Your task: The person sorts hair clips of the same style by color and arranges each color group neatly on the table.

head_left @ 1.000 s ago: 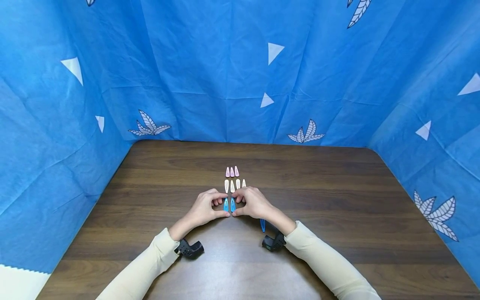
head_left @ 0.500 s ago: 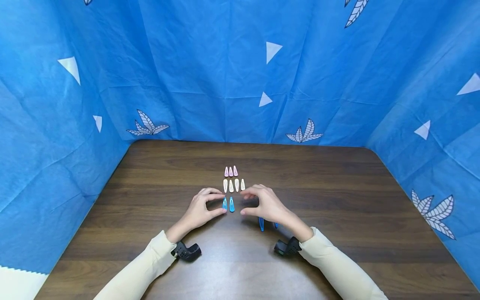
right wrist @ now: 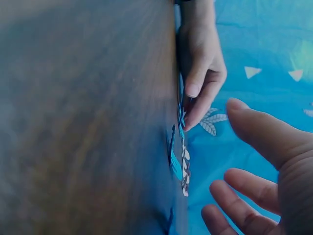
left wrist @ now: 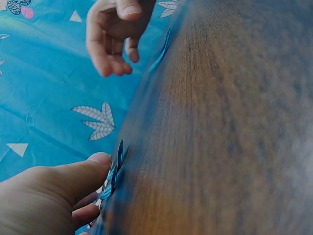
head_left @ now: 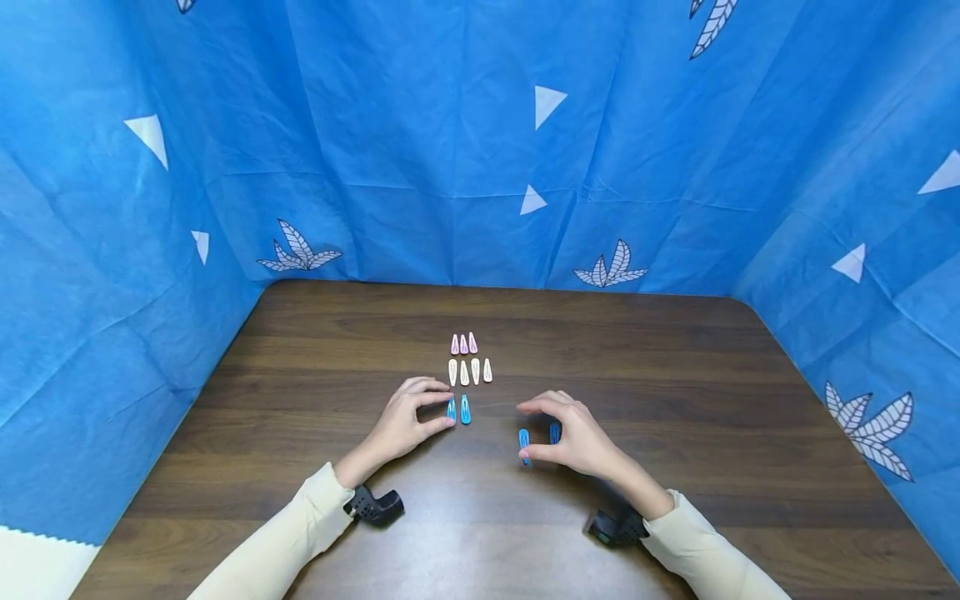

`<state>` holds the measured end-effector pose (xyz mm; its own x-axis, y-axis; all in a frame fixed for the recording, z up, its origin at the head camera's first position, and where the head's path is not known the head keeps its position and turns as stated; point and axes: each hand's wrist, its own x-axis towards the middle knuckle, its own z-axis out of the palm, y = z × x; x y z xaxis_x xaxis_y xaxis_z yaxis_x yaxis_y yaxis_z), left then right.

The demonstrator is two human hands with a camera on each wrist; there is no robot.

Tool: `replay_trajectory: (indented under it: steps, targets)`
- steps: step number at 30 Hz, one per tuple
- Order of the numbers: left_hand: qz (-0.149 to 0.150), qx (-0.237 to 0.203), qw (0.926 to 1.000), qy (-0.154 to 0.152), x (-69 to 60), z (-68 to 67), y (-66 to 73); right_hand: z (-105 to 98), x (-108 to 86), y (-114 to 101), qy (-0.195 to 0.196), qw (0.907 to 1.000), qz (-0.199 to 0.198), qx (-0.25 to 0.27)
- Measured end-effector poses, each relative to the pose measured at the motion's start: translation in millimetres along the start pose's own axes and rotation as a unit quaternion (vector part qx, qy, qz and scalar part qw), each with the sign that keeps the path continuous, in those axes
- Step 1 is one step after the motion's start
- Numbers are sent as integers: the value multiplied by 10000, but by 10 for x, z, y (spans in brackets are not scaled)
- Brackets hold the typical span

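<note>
On the brown table, my left hand [head_left: 401, 421] holds the left blue snap hair clip [head_left: 452, 409] between thumb and forefinger, one at each end. A second blue hair clip [head_left: 466, 409] lies just to its right. My right hand [head_left: 573, 433] hovers over two more blue hair clips, fingers spread. Its thumb overlaps the lower part of the nearer clip [head_left: 523, 439] in the head view; contact is unclear. The other clip [head_left: 555, 432] shows between thumb and fingers. In the right wrist view the right fingers [right wrist: 244, 191] are apart, with nothing between them.
Behind the left hand lies a row of several cream hair clips [head_left: 476, 371]. Farther back is a row of three pink hair clips [head_left: 463, 344]. A blue patterned cloth [head_left: 450, 150] encloses the table's back and sides.
My right hand has left the second blue clip and moved right and nearer, over the other two blue clips. The left hand has stayed nearly in place at its clip.
</note>
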<state>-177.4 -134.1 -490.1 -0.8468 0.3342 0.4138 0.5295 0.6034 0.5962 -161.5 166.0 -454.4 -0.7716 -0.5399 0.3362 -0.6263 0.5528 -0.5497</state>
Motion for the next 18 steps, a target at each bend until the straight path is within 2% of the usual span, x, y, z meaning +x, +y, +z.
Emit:
replay_trajectory:
  steps: [9, 18]
  targets:
    - [14, 98, 9999, -85, -9, 14, 2, 73, -76, 147, 7, 9999, 71, -157]
    - [260, 328, 9991, 21, -4, 44, -15, 135, -96, 200, -69, 9997, 39, -221]
